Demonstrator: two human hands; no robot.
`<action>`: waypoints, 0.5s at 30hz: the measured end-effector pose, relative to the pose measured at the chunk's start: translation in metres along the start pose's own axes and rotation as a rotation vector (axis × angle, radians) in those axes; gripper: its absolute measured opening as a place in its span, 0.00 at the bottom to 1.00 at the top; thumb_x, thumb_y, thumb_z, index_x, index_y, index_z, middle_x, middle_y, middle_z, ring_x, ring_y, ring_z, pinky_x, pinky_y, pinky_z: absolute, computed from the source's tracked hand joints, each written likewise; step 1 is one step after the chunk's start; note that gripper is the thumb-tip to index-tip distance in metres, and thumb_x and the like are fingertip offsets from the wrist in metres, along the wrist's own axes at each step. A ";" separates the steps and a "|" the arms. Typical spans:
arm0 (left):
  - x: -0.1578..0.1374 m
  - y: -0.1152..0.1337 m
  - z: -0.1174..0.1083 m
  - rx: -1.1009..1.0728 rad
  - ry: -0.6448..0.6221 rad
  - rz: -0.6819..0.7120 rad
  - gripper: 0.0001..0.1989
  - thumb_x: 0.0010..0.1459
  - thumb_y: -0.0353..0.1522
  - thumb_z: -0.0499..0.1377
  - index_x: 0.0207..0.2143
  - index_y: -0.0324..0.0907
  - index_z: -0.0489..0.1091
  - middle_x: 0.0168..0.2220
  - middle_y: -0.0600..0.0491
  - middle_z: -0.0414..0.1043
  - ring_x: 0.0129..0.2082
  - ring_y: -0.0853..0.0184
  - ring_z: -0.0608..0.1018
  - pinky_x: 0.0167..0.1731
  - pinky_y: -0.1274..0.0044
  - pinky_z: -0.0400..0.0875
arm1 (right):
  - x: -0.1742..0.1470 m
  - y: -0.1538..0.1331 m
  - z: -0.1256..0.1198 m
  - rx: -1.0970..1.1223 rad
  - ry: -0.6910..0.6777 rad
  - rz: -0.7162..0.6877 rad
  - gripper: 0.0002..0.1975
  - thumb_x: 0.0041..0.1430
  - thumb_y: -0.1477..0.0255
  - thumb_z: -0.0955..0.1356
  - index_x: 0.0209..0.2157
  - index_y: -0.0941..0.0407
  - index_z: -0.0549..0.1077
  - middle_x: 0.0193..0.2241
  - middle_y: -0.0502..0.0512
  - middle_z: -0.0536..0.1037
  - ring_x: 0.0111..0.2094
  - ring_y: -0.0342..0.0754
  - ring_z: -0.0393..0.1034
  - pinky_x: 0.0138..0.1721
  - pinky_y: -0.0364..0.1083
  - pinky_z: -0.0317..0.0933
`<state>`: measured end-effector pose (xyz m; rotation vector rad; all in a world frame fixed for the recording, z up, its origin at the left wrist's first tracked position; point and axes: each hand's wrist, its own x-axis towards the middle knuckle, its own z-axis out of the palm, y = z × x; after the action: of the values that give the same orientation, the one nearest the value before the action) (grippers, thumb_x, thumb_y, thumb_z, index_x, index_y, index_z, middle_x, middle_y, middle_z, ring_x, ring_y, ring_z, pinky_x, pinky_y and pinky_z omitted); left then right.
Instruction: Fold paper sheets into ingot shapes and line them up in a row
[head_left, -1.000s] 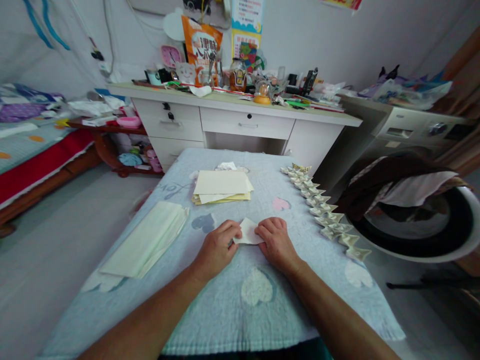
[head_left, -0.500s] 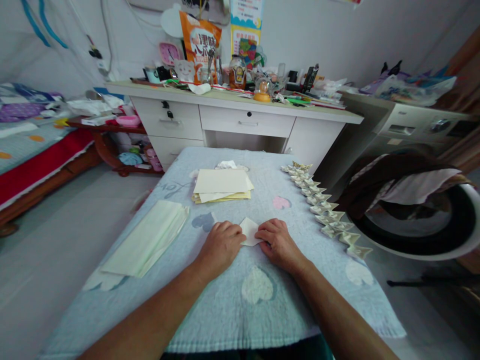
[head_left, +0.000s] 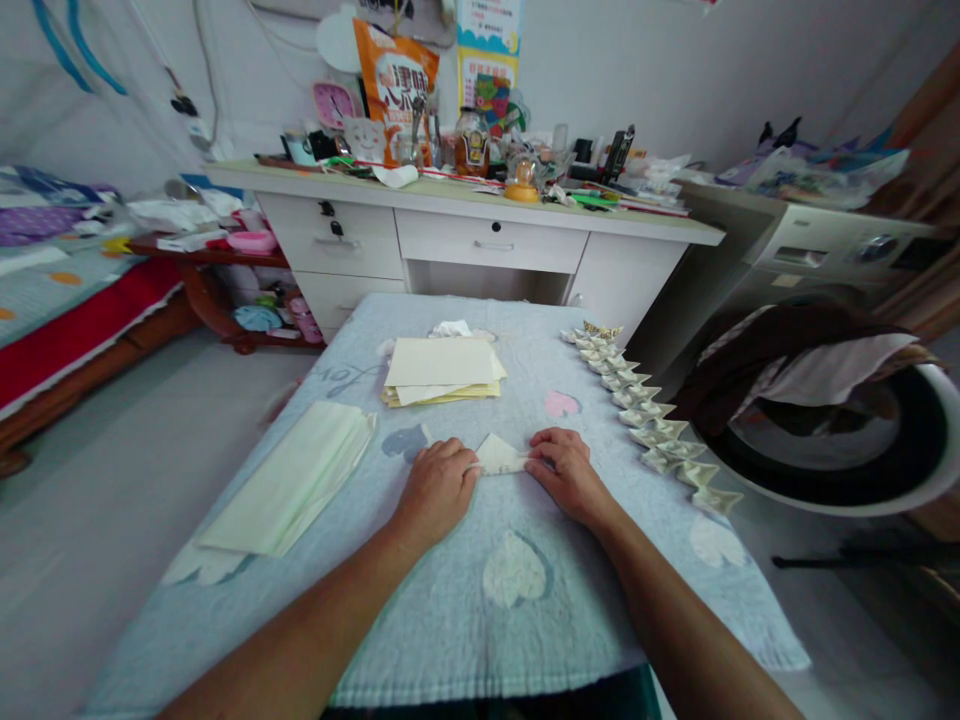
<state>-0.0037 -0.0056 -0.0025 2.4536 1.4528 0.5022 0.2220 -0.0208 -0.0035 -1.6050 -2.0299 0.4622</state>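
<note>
A small pale sheet of folding paper [head_left: 498, 454] lies on the cloth-covered table between my hands, its top coming to a point and a folded strip along its lower edge. My left hand [head_left: 441, 484] pinches the left end of that strip. At the right end, the fingers of my right hand [head_left: 568, 470] are closed on the paper. Beyond it sits a stack of cream paper sheets [head_left: 442, 363]. To the left lies a pile of pale green folded paper [head_left: 296, 480]. Along the right side runs a row of folded paper pieces [head_left: 645, 411].
The light blue tablecloth [head_left: 517, 640] with heart prints covers the table. A crumpled white tissue [head_left: 451, 328] lies behind the stack. A white desk [head_left: 491, 240] crowded with jars and bags stands at the back. To the right is a washing machine [head_left: 840, 235] with clothes in its open door.
The lower part of the paper has been folded up into a flat strip. My hands have moved slightly apart, toward the strip's two ends.
</note>
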 end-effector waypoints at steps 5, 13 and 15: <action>-0.001 -0.001 0.002 0.027 0.002 -0.065 0.09 0.61 0.34 0.53 0.35 0.43 0.72 0.38 0.50 0.70 0.42 0.61 0.71 0.41 0.70 0.60 | 0.004 -0.003 0.001 -0.008 0.011 0.081 0.07 0.59 0.68 0.68 0.31 0.54 0.77 0.42 0.54 0.73 0.47 0.51 0.61 0.48 0.52 0.50; 0.000 0.001 -0.001 0.023 -0.011 -0.114 0.13 0.63 0.34 0.50 0.34 0.43 0.73 0.39 0.50 0.70 0.42 0.62 0.71 0.40 0.70 0.59 | 0.008 -0.002 0.004 -0.029 0.028 0.160 0.07 0.57 0.67 0.69 0.28 0.55 0.76 0.41 0.54 0.73 0.46 0.52 0.61 0.46 0.51 0.50; 0.000 0.001 -0.002 0.032 -0.013 -0.118 0.12 0.63 0.35 0.50 0.34 0.43 0.73 0.39 0.50 0.70 0.42 0.61 0.71 0.40 0.70 0.59 | 0.009 -0.001 0.001 -0.037 0.008 0.158 0.07 0.57 0.68 0.69 0.28 0.55 0.76 0.40 0.54 0.73 0.46 0.51 0.61 0.45 0.50 0.50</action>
<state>-0.0033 -0.0057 0.0003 2.3722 1.6010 0.4406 0.2185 -0.0122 -0.0020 -1.7951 -1.9251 0.4766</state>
